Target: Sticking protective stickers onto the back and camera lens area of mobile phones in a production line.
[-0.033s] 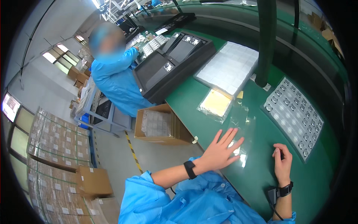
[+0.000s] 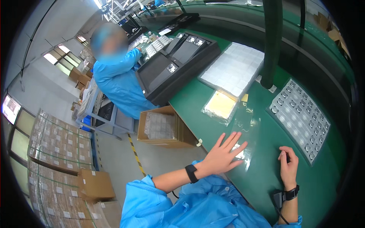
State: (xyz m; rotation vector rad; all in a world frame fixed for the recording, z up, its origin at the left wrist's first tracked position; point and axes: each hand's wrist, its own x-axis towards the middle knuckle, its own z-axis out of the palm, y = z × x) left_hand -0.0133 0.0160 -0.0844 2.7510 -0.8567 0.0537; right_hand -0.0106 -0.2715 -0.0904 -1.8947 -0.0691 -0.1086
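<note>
My left hand (image 2: pixel 222 154) is open, its fingers spread over a clear plastic film or bag (image 2: pixel 249 146) on the green table (image 2: pixel 262 182). Glare hides the film's exact outline. To the right, my right hand (image 2: pixel 289 163) is held in a loose curl, thumb against the fingers. Whatever it holds, if anything, is too small or hidden to make out. Beyond that hand lies a clear tray (image 2: pixel 298 121) with many round black-rimmed parts in its pockets. A clear packet with a yellow sheet (image 2: pixel 220 105) lies beyond my left hand, beside a stack of pale pocketed trays (image 2: pixel 234 70).
A black case (image 2: pixel 178 72) stands farther left on the table. A cardboard box (image 2: pixel 167 136) holding clear trays is by the left table edge. A green post (image 2: pixel 270 45) rises from the table. A co-worker in blue (image 2: pixel 118 79) sits at far left.
My left hand has shifted very slightly to the left over the film, and the glare on it has altered. My right hand stays in place.
</note>
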